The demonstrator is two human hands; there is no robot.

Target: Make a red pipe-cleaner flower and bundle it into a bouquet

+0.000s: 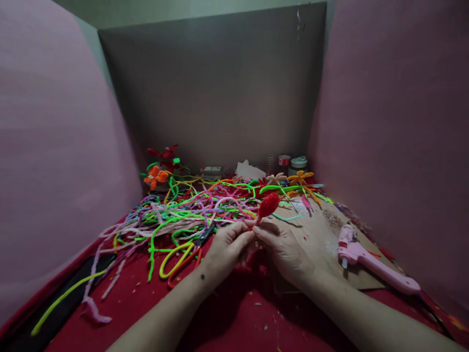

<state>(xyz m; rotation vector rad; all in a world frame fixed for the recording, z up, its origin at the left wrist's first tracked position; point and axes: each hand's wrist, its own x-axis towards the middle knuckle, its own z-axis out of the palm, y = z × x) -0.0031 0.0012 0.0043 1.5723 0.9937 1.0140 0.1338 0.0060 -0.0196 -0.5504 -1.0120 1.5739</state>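
Note:
My left hand [227, 247] and my right hand [282, 249] meet at the middle of the table, fingers pinched together around a red pipe cleaner piece [267, 205]. Its fuzzy looped end sticks up and away from my fingertips. Both hands hover just above the red cloth [234, 318], right in front of a big tangle of coloured pipe cleaners [190, 208].
A pink glue gun [366, 261] lies on a cardboard sheet [322, 234] at the right. Scissors with yellow and orange handles [183, 256] lie left of my hands. Finished pipe-cleaner flowers [157, 176] and small jars [296, 165] stand at the back. Pink and grey walls enclose the table.

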